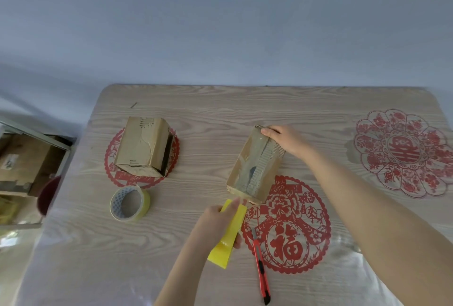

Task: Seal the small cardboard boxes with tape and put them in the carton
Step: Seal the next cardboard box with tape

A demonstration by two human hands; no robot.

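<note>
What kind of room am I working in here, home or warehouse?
Probably a home: a wood-grain table under clear plastic, decorated with red paper-cut designs, set against a plain wall. No shelving or packing equipment is visible.

The left hand (218, 224) is closed with its forefinger stretched forward, while the right hand (286, 140), arm extended, curls fingers downward, gripping.

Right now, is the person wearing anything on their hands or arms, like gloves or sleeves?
No. The left hand and right hand are both bare: no gloves, rings, watch or bracelet show. Both forearms are bare too, with no sleeve in view up to the picture's edge.
</note>
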